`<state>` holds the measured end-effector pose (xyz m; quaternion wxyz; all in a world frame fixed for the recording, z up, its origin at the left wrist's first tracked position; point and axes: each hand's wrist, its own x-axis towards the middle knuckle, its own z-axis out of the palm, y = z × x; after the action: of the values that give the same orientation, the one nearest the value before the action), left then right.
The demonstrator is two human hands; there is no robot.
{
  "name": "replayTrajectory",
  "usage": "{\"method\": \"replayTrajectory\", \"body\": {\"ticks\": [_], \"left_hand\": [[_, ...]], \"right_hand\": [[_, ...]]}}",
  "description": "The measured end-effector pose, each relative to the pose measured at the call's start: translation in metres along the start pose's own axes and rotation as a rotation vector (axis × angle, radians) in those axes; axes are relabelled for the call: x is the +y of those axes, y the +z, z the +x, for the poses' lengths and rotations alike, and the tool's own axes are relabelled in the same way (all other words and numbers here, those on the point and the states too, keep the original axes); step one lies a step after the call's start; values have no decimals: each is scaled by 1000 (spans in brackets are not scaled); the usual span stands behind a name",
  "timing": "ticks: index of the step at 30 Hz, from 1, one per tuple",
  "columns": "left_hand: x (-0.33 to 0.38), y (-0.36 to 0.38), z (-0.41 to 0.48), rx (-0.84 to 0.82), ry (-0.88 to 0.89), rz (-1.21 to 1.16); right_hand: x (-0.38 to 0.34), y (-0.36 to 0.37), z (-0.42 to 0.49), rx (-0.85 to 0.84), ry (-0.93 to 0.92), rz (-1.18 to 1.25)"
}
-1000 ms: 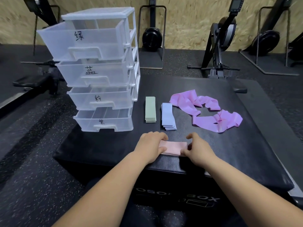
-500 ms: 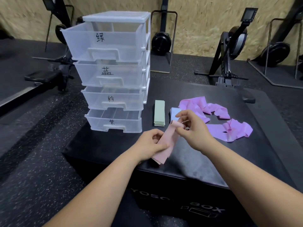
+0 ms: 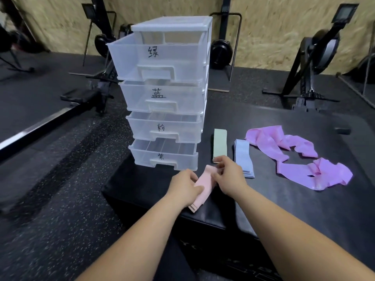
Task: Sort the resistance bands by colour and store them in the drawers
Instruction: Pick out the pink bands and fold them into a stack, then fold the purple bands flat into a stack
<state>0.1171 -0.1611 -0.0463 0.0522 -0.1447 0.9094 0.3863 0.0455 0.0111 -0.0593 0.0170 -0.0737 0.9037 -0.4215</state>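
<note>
While the left grip (image 3: 185,186) and right grip (image 3: 229,176) pinch the folded pink bands (image 3: 203,191) at lower centre, sorting looks done but storing unstarted: green stack (image 3: 220,142), blue stack (image 3: 242,157) and loose purple band (image 3: 324,175) lie right of centre on the counter (image 3: 304,209), and all four pulled-out drawers (image 3: 162,98) look empty.

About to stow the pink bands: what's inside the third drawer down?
The third drawer is pulled partly out; through its open top and translucent front only bare ribbed plastic shows, no bands. Its rear, under the second drawer above, is hidden.
</note>
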Motion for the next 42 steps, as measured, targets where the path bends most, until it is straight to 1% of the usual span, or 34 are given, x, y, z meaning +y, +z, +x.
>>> {"method": "replayTrajectory", "body": {"ticks": [3, 4, 6, 11, 15, 19, 23, 30, 35, 38, 42], "left_hand": [[-1, 9, -3, 26, 82, 210], [-1, 11, -3, 37, 91, 232], [-1, 12, -4, 35, 92, 203], [4, 11, -6, 26, 71, 146], [18, 12, -10, 61, 73, 213], [34, 18, -16, 126, 142, 265], [53, 37, -20, 178, 251, 280], [94, 84, -29, 145, 433, 323], [117, 124, -31, 49, 534, 330], [131, 148, -31, -20, 605, 332], [146, 176, -29, -58, 681, 350]], "right_hand": [[7, 7, -3, 50, -137, -223], [8, 7, -4, 66, -148, -270], [9, 7, -5, 84, -141, -316], [7, 1, -7, 58, -142, -350], [5, -11, -11, 25, -146, -325], [7, -31, -20, 44, -172, -349], [21, -60, -37, 74, -178, -388], [85, -115, -68, 97, -99, -431], [135, -158, -91, 124, -7, -486], [162, -179, -98, 189, 47, -549], [190, -193, -102, 304, 110, -639]]}}
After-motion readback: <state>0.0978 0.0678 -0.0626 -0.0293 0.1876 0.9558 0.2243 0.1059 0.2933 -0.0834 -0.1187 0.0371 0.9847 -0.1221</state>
